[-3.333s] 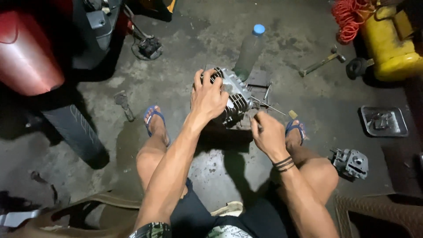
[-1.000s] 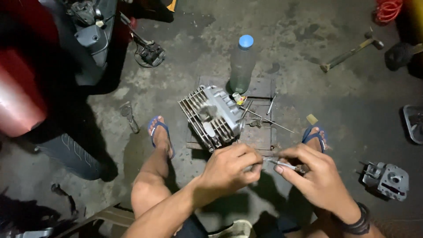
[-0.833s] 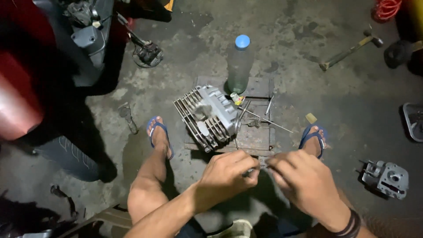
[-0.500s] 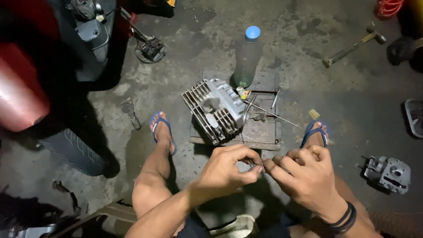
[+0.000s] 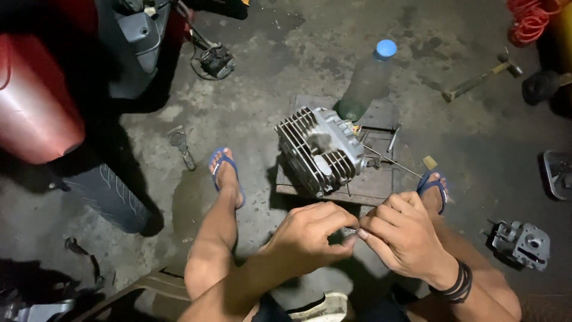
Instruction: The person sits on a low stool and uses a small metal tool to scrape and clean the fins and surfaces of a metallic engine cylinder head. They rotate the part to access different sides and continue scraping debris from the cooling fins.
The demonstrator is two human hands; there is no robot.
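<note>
Left hand: fingers curled, pinching a small metal part just below the finned cylinder head.
Right hand: fingers bent, pinching the same part.

Clear plastic bottle w/ blue cap stands behind finned engine block; no labels/signs/screens.

Stained, patchy grey concrete floor all around, dimly lit, deep shadow pooling along the left. A red scooter body and a black tyre crowd that side. Top right, an orange coiled cord and a hammer lie on the floor.
</note>
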